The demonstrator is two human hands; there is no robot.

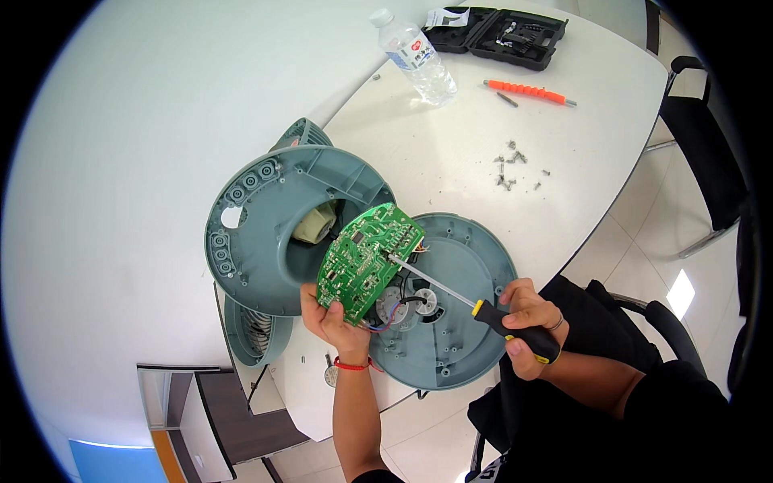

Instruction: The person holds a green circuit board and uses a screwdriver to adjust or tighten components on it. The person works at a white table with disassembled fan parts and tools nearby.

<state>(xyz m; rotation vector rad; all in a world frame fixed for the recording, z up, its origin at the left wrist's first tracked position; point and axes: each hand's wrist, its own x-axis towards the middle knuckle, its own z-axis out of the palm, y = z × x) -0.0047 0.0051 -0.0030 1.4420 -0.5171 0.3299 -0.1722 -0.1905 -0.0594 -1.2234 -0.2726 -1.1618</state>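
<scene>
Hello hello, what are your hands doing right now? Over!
Left hand grips green circuit board. Right hand holds screwdriver, tip on board. Wires under board run to grey round housing.

An office or meeting room: a large white table [451, 153] fills the centre, black chairs [708, 153] stand at right, pale tiled floor [644, 249] at lower right.

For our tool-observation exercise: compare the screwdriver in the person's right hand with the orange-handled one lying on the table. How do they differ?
The held screwdriver has a black and yellow handle; the orange tool has a ribbed orange one. The held screwdriver is gripped by the right hand, its tip on the green circuit board; the orange tool lies untouched on the table near the water bottle. Both have slim metal shafts.
</scene>
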